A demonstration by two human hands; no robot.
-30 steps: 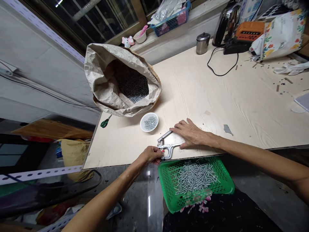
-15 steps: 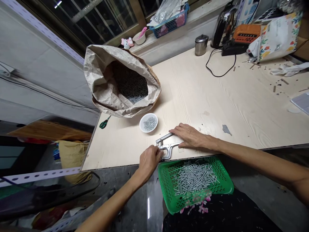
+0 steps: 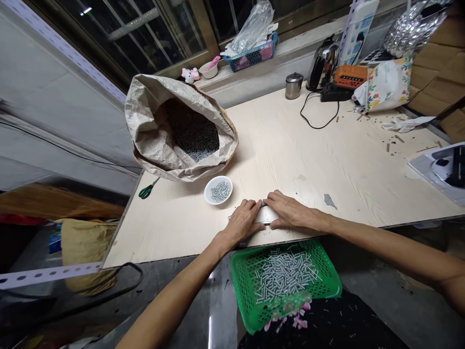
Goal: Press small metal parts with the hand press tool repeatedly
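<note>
A silver two-handled, plier-like tool lies low over the front edge of the table. Its head is largely covered by my left hand, which wraps round it, with fingertips and thumb reaching the handles. From the other side, my right hand grips the handle ends between fingers and thumb. Just below the table edge, a green plastic basket holds many small metal screws and rests against my lap. Beyond my left hand stands a white bowl with more of these screws.
A large woven sack with dark and shiny small parts stands at the back left. Green-handled scissors lie by the left edge. A metal canister, kettle and cable are at the back; a grey scrap lies right.
My left hand has moved up and right over the tool's head, onto its handles, hiding most of it. My right hand still holds the handle ends. The view has shifted slightly.
</note>
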